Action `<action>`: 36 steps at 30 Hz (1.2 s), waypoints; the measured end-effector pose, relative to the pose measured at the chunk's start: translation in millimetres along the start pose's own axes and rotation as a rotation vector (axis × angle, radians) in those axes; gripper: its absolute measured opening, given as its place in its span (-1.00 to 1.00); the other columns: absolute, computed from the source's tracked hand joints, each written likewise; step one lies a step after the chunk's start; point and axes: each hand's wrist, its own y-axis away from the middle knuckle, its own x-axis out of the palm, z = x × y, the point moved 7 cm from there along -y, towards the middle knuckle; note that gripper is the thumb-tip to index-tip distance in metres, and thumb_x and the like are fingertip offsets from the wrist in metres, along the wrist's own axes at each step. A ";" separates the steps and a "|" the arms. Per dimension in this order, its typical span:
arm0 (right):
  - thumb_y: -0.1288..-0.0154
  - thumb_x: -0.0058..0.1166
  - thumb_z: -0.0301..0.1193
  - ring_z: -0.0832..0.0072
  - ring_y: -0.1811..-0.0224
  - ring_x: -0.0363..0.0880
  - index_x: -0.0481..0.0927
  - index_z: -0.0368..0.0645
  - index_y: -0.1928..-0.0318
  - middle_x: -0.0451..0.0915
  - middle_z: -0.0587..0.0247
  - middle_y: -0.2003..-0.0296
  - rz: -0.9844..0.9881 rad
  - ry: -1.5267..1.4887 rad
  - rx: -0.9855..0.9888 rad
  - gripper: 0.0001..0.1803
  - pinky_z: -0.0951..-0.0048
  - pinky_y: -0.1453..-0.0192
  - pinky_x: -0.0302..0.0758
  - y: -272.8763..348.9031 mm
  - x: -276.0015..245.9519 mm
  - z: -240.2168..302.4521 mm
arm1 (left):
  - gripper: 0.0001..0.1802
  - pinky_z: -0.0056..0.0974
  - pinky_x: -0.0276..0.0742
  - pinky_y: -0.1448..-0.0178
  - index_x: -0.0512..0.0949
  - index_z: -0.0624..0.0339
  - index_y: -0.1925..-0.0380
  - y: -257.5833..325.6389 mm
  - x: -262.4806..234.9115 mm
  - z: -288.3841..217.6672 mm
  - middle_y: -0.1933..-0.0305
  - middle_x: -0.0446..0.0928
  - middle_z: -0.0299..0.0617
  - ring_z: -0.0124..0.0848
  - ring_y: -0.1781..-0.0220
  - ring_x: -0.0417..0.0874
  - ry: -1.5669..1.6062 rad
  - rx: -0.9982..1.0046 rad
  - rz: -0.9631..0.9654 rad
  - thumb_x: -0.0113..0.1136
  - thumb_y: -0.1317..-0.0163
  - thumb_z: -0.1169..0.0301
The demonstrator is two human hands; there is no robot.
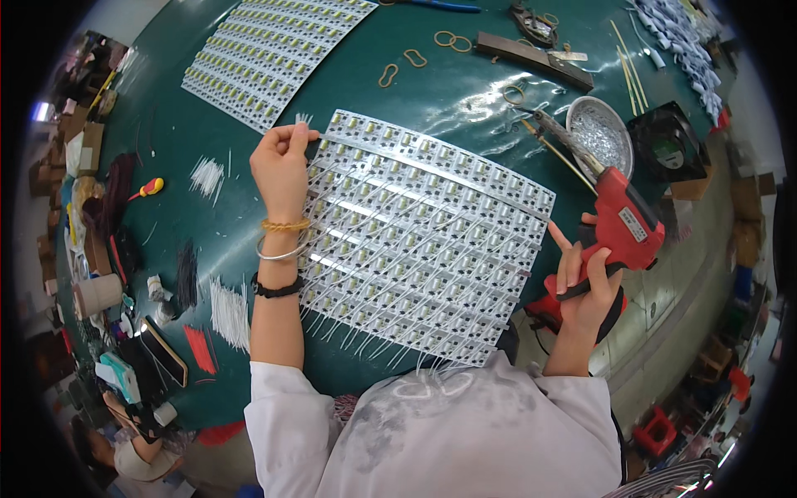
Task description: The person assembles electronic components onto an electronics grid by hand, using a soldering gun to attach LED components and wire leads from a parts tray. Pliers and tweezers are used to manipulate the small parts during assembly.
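Between the two hands lies the panel (419, 241), a big sheet of small white circuit boards with thin white wires sticking out along its near edge, flat on the green table (465, 87). Its long axis runs from the left hand (281, 166) toward the right hand (588, 278), sloping a little nearer the body on the right. At its far-left corner, the left hand presses down with fingers (296, 137) curled shut over the edge, pinning the sheet; the whole panel spreads rightward and nearer from that grip. Just off the panel's right edge, the right hand is wrapped tight around the handle of a red glue gun (624, 220), one finger lifted free. Away from that grip, the gun's nozzle (554, 131) points up and to the left, past the panel's far-right corner and beside a round metal dish (599, 133), so the panel lies left of and below the tip, apart from it. By my reading, the right hand is the working one and nearer the panel's right-hand rows, while the left only steadies.
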 end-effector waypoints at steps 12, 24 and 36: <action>-0.36 -0.17 -0.18 0.61 0.82 0.21 0.21 -0.46 -0.06 0.21 0.40 0.79 0.024 -0.004 -0.002 -0.47 0.02 -0.26 0.21 -0.9 -3.7 -2.6 | -0.82 -0.57 0.22 0.52 0.55 0.33 0.44 1.7 2.1 -3.2 0.45 0.61 -0.26 -0.71 0.61 0.31 -0.081 -0.046 0.018 0.14 -0.19 0.40; -0.36 -0.17 -0.20 0.60 0.81 0.23 0.21 -0.43 -0.06 0.23 0.40 0.78 0.010 -0.019 0.007 -0.50 0.03 -0.26 0.21 1.9 -2.9 -2.0 | -0.82 -0.55 0.27 0.49 0.55 0.33 0.44 1.1 4.0 -2.4 0.46 0.61 -0.26 -0.68 0.60 0.34 -0.115 -0.016 0.008 0.14 -0.18 0.40; -0.35 -0.14 -0.27 0.57 0.80 0.26 0.25 -0.45 -0.04 0.25 0.37 0.78 -0.010 -0.042 -0.017 -0.54 0.05 -0.29 0.17 0.7 -2.5 -1.5 | -0.81 -0.53 0.22 0.52 0.56 0.34 0.45 1.6 1.3 -5.8 0.48 0.59 -0.31 -0.70 0.58 0.35 -0.070 0.070 0.027 0.15 -0.18 0.39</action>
